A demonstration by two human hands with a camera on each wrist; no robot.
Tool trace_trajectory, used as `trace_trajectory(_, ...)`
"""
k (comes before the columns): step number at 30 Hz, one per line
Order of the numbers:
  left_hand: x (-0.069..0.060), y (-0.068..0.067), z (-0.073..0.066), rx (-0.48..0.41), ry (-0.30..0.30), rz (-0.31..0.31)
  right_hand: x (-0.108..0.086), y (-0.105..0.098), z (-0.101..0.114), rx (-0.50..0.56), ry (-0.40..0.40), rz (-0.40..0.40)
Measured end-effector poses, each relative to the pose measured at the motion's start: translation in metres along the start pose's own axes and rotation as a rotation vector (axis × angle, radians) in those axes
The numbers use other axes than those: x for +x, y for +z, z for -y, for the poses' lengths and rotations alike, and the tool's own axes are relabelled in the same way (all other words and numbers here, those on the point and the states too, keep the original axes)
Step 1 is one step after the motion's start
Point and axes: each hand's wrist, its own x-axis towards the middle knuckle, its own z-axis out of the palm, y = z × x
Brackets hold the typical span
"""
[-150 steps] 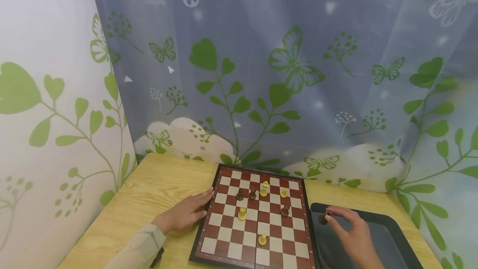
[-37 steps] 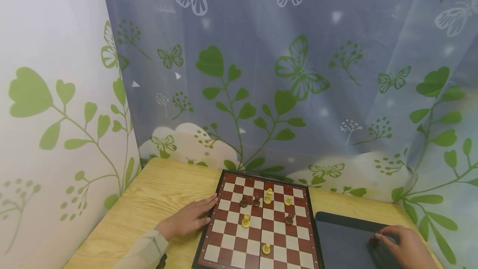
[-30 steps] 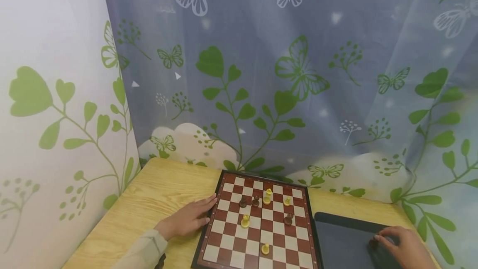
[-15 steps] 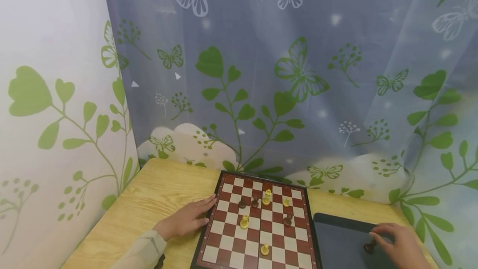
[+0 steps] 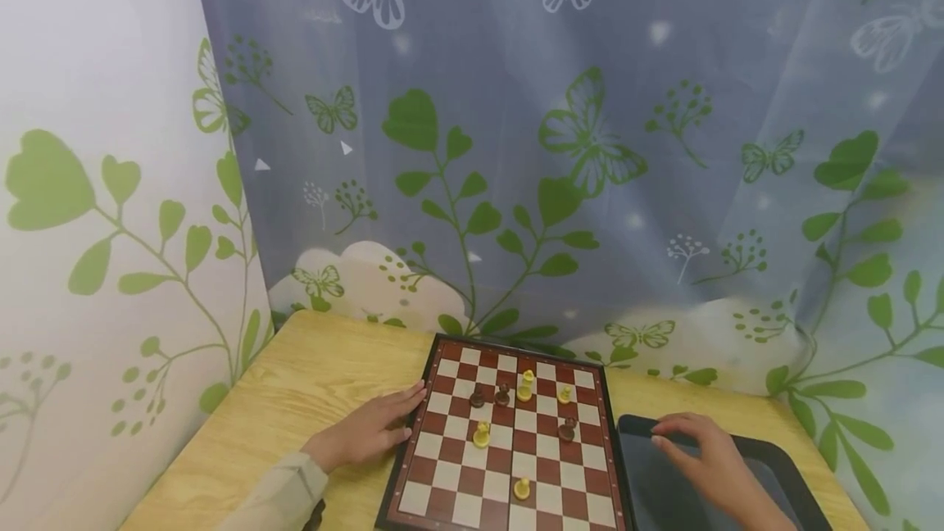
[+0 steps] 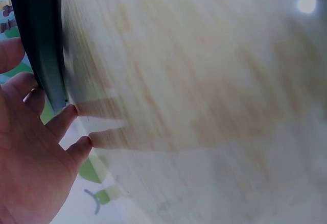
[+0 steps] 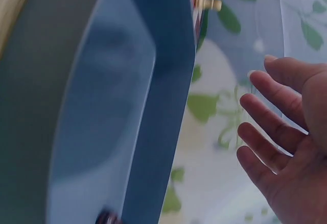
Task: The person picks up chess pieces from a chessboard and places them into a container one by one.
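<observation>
My left hand [image 5: 361, 433] lies at the left edge of the chessboard [image 5: 472, 506], its fingertips touching the frame. In the left wrist view, the thumb and fingers of the left hand [image 6: 36, 147] are spread around the board's dark edge. Over the dark tray [image 5: 649, 482], right of the board, hovers my right hand [image 5: 708, 461]. Its fingers look loosely extended in the right wrist view, holding nothing. A dark chess piece [image 7: 108, 217] shows inside the tray at that view's bottom edge; in the head view the hand hides it.
Standing on the board are yellow pieces, including a tall one [image 5: 526, 385], a pawn [image 5: 565, 395] and a nearer pawn [image 5: 522, 488], plus dark pieces such as one at right [image 5: 567, 430]. A patterned curtain [image 5: 472, 146] rises behind the wooden table [image 5: 295, 367].
My right hand carried a dark chess piece rightward over the tray, let go of it there, then moved back left. The left hand has stayed at the board's edge.
</observation>
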Motion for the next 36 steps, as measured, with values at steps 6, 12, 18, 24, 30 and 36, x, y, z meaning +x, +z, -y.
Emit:
trace_trajectory(6, 0.0, -0.002, -0.003, -0.013, -0.001, 0.003, 0.017, 0.023, 0.027, 0.118, 0.046, 0.091)
trace_trajectory(12, -0.001, 0.0, -0.002, -0.013, -0.007, 0.007, 0.032, 0.05, 0.039, 0.212, 0.066, 0.128)
trace_trajectory(18, -0.001, 0.0, -0.001, -0.003, -0.002, 0.005, 0.044, 0.067, 0.042, 0.255, 0.027, 0.168)
trace_trajectory(24, 0.0, -0.002, -0.002, 0.001, -0.003, 0.003, 0.051, 0.074, 0.041, 0.301, -0.025, 0.173)
trace_trajectory(30, 0.0, -0.001, -0.002, 0.006, -0.002, 0.006, 0.051, 0.077, 0.042, 0.285, -0.051, 0.16)
trace_trajectory(36, -0.001, 0.001, -0.001, 0.015, 0.002, -0.004, 0.054, 0.076, 0.045, 0.24, -0.08, 0.179)
